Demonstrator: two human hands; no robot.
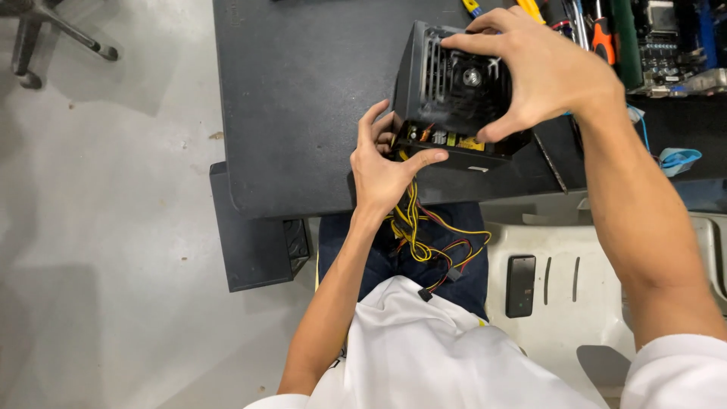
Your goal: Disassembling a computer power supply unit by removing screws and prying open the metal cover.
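Item: black power supply box, metal case with a slotted fan grille, held just above the near edge of the dark table, toward its right end. The box is tilted, its grille face turned up toward the camera, its open lower side showing yellow and orange parts inside. Its long axis runs roughly left to right along the table edge.

Right hand: clasps the box from the right, fingers spread over the upper edge and grille, thumb pressed against the lower right corner. This hand carries most of the box.

Left hand: comes from below, at the lower left corner, fingers curled against the open side, thumb stretched along the bottom edge. Whether it pinches anything inside cannot be told. It is the hand nearer the opening and the wires.

Wire bundle: yellow, red and black, hanging from the underside of the box past the left wrist, down over the person's lap, ending in small black plugs.

Surroundings: screwdrivers and a green circuit board at the far right corner of the table; a black phone on a pale plastic seat at the right; a chair base on the grey floor, far left.
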